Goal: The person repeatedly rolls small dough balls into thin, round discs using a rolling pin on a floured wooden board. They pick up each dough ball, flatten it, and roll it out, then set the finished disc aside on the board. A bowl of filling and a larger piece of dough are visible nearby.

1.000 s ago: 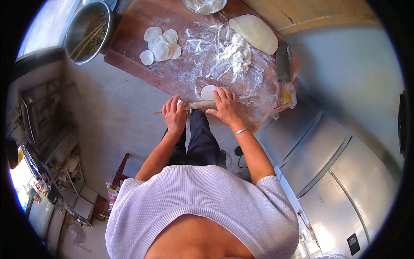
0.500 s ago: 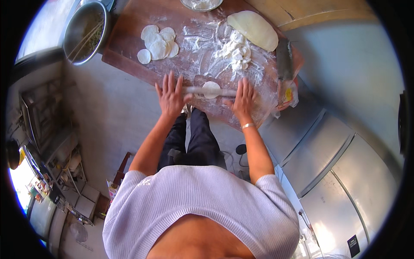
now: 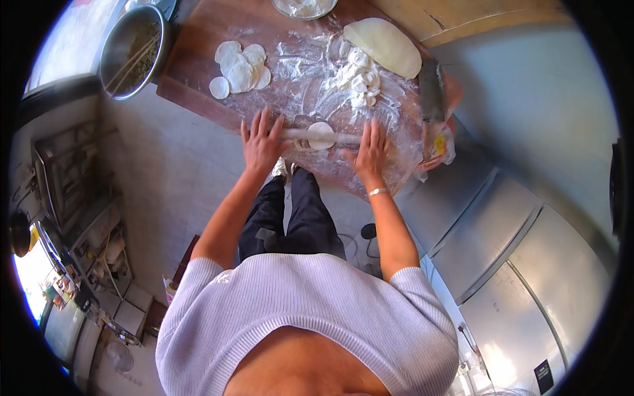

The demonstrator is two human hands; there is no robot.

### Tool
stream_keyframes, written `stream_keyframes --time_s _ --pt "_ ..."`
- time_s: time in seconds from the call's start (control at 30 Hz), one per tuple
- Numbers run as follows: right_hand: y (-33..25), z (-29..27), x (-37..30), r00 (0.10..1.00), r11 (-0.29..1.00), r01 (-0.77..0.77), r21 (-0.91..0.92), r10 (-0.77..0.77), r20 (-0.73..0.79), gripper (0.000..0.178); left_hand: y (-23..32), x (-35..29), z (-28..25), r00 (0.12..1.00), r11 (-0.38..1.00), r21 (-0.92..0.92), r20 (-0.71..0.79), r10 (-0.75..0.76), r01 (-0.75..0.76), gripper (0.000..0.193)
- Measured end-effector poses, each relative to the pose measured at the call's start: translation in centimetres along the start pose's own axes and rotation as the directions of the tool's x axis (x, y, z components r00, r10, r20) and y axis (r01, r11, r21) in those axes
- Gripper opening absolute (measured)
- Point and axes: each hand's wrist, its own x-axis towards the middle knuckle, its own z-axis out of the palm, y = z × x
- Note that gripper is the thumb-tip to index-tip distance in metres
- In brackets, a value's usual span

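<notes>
A thin rolling pin (image 3: 348, 138) lies crosswise near the front edge of the floured wooden board (image 3: 191, 72). My left hand (image 3: 263, 143) rests flat over its left end, fingers stretched and spread. Over the right end lies my right hand (image 3: 371, 153), also flat, with fingers extended and the thumb pointing inward. Midway between them a small round dough wrapper (image 3: 321, 135) is at the pin; how they overlap is hard to make out. Beyond my hands are a pile of small floured dough pieces (image 3: 360, 82) and, to the left, several flat round wrappers (image 3: 241, 74).
A large pale slab of dough (image 3: 383, 47) sits at the board's far right, beside a dark flat blade-like piece (image 3: 432, 90). A bowl of flour (image 3: 305, 6) stands at the back. Far left is a metal bowl (image 3: 135, 56) with greenish filling and chopsticks. Steel cabinets (image 3: 489, 231) flank the right.
Both hands stay flat on the rolling pin, with only slight movement. The whole view has shifted a little, and the dough wrapper remains between my hands.
</notes>
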Motion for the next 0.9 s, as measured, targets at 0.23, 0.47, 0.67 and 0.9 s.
stream_keyframes --time_s 0.23,0.47,0.67,0.9 --pt "-5.3 0.2 1.5 0.985 0.9 -0.139 0.414 0.168 -0.034 0.026 0.8 -7.0 1.6 0.976 0.992 -0.094 -0.194 -0.102 0.085 0.031" --pt "-7.7 2.1 6.7 0.974 0.918 -0.21 0.337 0.164 0.159 0.01 2.0 -9.1 -0.2 0.979 0.983 -0.153 -0.16 -0.126 0.102 0.025" --pt "-7.0 2.0 7.2 0.97 0.931 -0.035 0.363 -0.055 0.235 0.017 1.4 -10.5 0.0 0.978 0.974 -0.181 -0.128 -0.164 0.139 0.022" --pt "-7.7 1.3 8.9 0.888 0.986 -0.065 0.153 -0.013 0.46 0.019 0.9 -10.5 0.4 0.966 0.961 -0.198 -0.134 -0.223 0.194 0.016"
